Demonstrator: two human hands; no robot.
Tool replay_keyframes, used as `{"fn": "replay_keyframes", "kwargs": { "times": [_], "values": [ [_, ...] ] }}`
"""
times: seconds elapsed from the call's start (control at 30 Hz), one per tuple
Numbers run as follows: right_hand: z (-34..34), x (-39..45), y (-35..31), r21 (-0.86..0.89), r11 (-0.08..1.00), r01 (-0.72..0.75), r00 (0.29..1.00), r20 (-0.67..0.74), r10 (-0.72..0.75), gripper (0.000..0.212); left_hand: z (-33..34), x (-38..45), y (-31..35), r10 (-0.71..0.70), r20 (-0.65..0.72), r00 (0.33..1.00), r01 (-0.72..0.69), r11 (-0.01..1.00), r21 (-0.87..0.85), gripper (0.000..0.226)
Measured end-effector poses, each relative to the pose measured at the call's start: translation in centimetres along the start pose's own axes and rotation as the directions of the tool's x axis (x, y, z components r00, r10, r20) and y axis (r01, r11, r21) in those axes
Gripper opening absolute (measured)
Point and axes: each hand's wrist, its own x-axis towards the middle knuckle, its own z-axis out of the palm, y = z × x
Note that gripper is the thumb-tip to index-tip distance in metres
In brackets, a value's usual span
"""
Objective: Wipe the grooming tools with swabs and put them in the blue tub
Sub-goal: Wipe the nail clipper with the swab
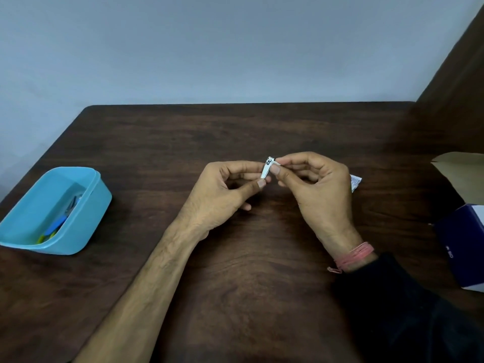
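Left hand (225, 189) pinches nail clipper (267, 170) (tilted upright) | right hand (317, 184) grips, seemingly, a swab (277, 163) at its head

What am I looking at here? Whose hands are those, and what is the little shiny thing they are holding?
There is no robot here. The picture comes from a camera worn on a person's head, looking down, so you see their own two hands over a dark wooden table. The left hand pinches a small silver nail clipper. The right hand holds something small and white against its top end, probably a cleaning swab, though it is too small to be sure. At the left sits a blue tub with a few tools already inside. A small white packet peeks out behind the right hand, and boxes sit at the right edge.
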Motion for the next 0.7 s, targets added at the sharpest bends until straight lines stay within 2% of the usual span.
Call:
{"fn": "replay_keyframes", "kwargs": {
  "times": [0.23,0.47,0.7],
  "values": [
    [0.39,-0.31,0.18,-0.177,0.981,0.083,0.996,0.002,-0.084,0.008,0.04,0.06,-0.3,-0.011,-0.042,0.999,0.012,0.999,0.03,0.02],
    [0.47,-0.41,0.27,-0.236,0.968,0.09,0.996,0.027,-0.086,0.007,0.18,0.19,-0.57,0.016,-0.064,0.998,-0.012,0.998,0.067,0.017],
    [0.34,-0.23,0.22,-0.277,0.957,0.09,0.995,-0.024,-0.101,0.008,0.52,0.03,-1.06,0.063,-0.058,0.996,-0.056,0.992,0.117,0.017]
  ]
}}
